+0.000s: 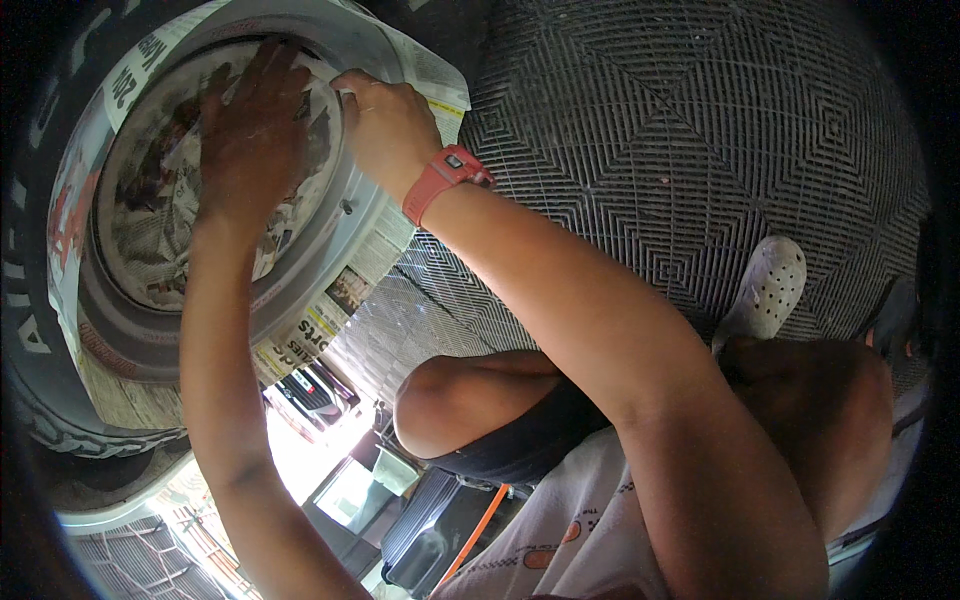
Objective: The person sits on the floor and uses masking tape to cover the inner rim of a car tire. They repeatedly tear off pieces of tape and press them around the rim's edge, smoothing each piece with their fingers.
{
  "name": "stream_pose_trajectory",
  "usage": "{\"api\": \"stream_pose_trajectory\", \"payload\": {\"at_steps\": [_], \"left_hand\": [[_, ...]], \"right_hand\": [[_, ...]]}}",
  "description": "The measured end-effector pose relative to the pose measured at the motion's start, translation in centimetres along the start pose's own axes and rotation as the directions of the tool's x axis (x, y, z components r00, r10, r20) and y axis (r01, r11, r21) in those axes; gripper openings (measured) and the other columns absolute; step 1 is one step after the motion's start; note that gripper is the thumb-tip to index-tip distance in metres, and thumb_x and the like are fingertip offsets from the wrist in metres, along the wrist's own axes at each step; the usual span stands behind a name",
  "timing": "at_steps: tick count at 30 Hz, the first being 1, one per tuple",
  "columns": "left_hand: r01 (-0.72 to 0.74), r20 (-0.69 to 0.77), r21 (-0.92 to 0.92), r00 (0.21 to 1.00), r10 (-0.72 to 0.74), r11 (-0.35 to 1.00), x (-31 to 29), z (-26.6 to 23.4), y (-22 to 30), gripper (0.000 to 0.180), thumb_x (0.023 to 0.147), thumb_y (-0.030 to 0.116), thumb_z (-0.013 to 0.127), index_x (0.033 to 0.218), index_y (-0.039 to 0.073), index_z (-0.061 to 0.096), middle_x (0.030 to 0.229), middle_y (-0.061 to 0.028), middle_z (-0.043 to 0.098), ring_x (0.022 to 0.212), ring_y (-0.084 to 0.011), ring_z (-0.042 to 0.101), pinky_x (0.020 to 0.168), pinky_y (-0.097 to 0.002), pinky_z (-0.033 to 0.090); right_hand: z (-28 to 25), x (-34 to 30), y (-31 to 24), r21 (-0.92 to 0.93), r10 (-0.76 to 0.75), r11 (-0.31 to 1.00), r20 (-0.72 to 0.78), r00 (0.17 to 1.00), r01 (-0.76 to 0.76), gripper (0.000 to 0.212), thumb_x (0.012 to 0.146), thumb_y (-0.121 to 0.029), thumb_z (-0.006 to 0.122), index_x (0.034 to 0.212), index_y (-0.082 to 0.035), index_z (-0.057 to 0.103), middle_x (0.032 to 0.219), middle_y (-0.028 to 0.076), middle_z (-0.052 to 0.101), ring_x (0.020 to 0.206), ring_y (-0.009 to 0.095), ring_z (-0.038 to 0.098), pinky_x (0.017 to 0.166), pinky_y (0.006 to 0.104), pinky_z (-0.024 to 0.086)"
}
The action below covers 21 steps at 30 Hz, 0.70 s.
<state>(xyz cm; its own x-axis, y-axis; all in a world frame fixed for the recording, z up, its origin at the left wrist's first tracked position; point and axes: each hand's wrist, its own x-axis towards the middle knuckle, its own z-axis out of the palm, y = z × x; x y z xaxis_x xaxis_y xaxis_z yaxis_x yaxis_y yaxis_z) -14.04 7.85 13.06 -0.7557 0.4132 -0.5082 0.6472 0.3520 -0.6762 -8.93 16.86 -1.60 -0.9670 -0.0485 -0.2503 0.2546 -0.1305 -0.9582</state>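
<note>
A grey wheel rim (352, 215) sits inside a large black tire (35, 290) with pale sidewall lettering. Newspaper sheets (385, 240) stick out all round between rim and tire. Crumpled, dirt-marked newspaper (180, 205) fills the middle of the rim. Over that filling lies my left hand (255, 135), fingers spread and slightly blurred, toward the far side. My right hand (390, 125), with a red watch (450, 180) at its wrist, is at the rim's right inner edge. Its fingers are curled, thumb and forefinger close together near a pale strip; what they pinch is too small to make out.
Dark ribbed floor tiles (640, 130) spread to the right. A white holed clog (770, 285) is beside my bent legs. Behind, at the lower left, are a black ribbed case (435, 525), an orange strip (475, 535) and a car (310, 395) in bright light.
</note>
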Motion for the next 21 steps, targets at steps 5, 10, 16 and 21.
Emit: {"api": "stream_pose_trajectory", "payload": {"at_steps": [5, 10, 16, 21], "left_hand": [[0.02, -0.058, 0.037, 0.998, -0.018, 0.999, -0.2, 0.3, 0.1, 0.059, 0.099, 0.023, 0.064, 0.157, 0.017, 0.052, 0.163, 0.0012, 0.05, 0.156, -0.0159, 0.038, 0.128, -0.0485, 0.027], [0.04, -0.031, 0.138, 0.999, -0.036, 0.99, -0.1, 1.2, 0.3, 0.061, 0.102, 0.026, 0.066, 0.161, 0.025, 0.05, 0.163, 0.0032, 0.05, 0.154, -0.0171, 0.042, 0.128, -0.051, 0.029], [0.027, -0.01, 0.042, 1.0, -0.027, 0.999, 0.3, 0.8, 0.2, 0.061, 0.097, 0.015, 0.063, 0.157, 0.019, 0.055, 0.161, 0.0016, 0.052, 0.155, -0.0204, 0.039, 0.129, -0.0519, 0.026], [0.03, -0.007, 0.025, 1.0, -0.03, 0.999, 0.5, 1.5, 0.2, 0.063, 0.095, 0.011, 0.062, 0.157, 0.018, 0.055, 0.163, 0.0023, 0.05, 0.157, -0.021, 0.036, 0.131, -0.0511, 0.023]], "right_hand": [[-0.3, -0.2, -0.1, -0.017, -0.046, 0.999, -0.022, 0.999, 0.046, 0.029, 0.1, -0.014, 0.06, 0.119, -0.005, 0.079, 0.098, 0.027, 0.077, 0.09, 0.045, 0.075, 0.091, 0.0509, 0.06], [0.0, 0.3, -0.2, -0.058, -0.068, 0.996, -0.049, 0.996, 0.065, 0.028, 0.099, -0.015, 0.06, 0.116, -0.004, 0.081, 0.098, 0.027, 0.077, 0.092, 0.046, 0.074, 0.092, 0.0517, 0.059], [0.2, 0.7, 0.2, -0.08, -0.047, 0.996, -0.071, 0.996, 0.042, 0.032, 0.097, -0.016, 0.061, 0.118, 0.002, 0.077, 0.103, 0.029, 0.077, 0.095, 0.048, 0.074, 0.094, 0.0524, 0.059], [0.9, 1.6, 0.0, -0.041, 0.128, 0.991, -0.031, 0.991, -0.129, 0.029, 0.093, -0.019, 0.069, 0.107, 0.004, 0.077, 0.103, 0.027, 0.077, 0.101, 0.045, 0.076, 0.09, 0.0524, 0.061]]}}
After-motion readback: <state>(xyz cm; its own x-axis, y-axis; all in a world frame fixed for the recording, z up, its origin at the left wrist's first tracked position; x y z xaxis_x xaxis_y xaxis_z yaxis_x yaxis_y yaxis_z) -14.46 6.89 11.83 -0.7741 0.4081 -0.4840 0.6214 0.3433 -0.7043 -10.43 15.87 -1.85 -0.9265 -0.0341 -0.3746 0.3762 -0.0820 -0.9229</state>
